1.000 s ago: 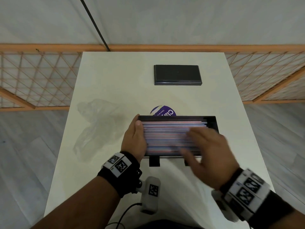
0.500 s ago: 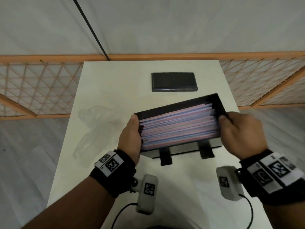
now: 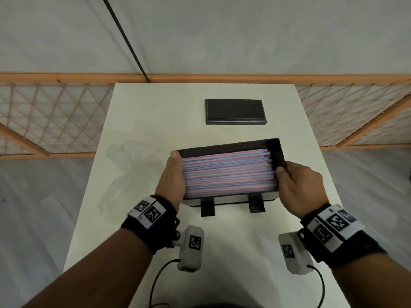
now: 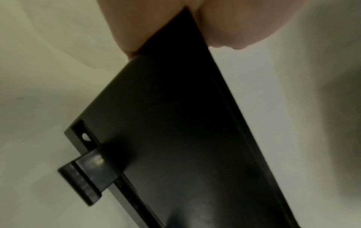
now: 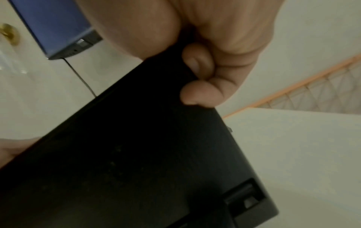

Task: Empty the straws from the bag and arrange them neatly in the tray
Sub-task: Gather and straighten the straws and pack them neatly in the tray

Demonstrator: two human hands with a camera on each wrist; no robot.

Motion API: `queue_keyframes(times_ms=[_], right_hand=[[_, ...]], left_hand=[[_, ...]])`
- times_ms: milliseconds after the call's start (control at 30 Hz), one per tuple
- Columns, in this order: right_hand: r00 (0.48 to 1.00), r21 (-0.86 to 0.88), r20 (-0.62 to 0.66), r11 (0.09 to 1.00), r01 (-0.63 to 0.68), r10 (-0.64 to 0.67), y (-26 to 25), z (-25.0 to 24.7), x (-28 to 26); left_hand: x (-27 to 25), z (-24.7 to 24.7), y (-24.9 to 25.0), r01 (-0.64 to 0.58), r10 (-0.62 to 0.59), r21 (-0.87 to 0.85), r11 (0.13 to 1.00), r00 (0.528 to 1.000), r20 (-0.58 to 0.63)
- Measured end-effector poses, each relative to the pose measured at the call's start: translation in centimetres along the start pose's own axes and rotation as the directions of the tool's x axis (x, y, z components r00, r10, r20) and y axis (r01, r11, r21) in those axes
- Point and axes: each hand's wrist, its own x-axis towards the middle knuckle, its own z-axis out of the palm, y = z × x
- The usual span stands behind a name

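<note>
A: Where are the straws at this moment?

B: They lie in the black tray, side by side along its length. The tray is lifted off the white table and tilted, its right end higher. The clear bag lies flat on the table to the left and looks empty.

A: And the hands?

B: The left hand grips the left end of the tray, thumb on the rim. The right hand grips the right end, fingers curled under the bottom, as the right wrist view shows. The two hands are apart, one at each end.

A: How to do this step well?

B: I think the person is settling the straws against the left wall. Near the right wall the straw ends are uneven. Keep the tilt gentle and shake only a little, so that no straw climbs over the rim. Then put the tray down flat, resting on its two clips.
</note>
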Motion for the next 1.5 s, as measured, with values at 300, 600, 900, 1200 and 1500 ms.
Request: queue_keyframes(times_ms=[300, 600, 900, 1200, 1500], right_hand=[[0.933, 0.016, 0.253, 0.963, -0.268, 0.255, 2.6, 1.6, -1.2], [0.886, 0.372, 0.372, 0.83, -0.415, 0.277, -3.7, 1.2, 1.8], [0.566, 0.419, 0.74, 0.409, -0.81, 0.364, -5.2, 4.2, 3.2], [0.466, 0.391, 0.821, 0.268, -0.88, 0.33, -4.9, 3.8, 3.6], [0.511, 0.454, 0.781, 0.235, -0.86, 0.359, -4.3, 3.9, 3.9]], left_hand=[[-0.3, -0.1, -1.0, -0.139, 0.135, 0.254, 0.957, 0.99, 0.033], [-1.2, 1.0, 4.6, -0.176, 0.174, -0.054, 0.983, 0.984, -0.044], [-1.2, 3.3, 3.6, 0.329, -0.312, -0.028, 0.944, 0.917, 0.247], [-0.1, 4.3, 3.4, 0.378, -0.404, 0.158, 0.912, 0.892, 0.202], [0.1, 4.4, 3.2, 0.33, -0.364, 0.21, 0.92, 0.92, 0.145]])
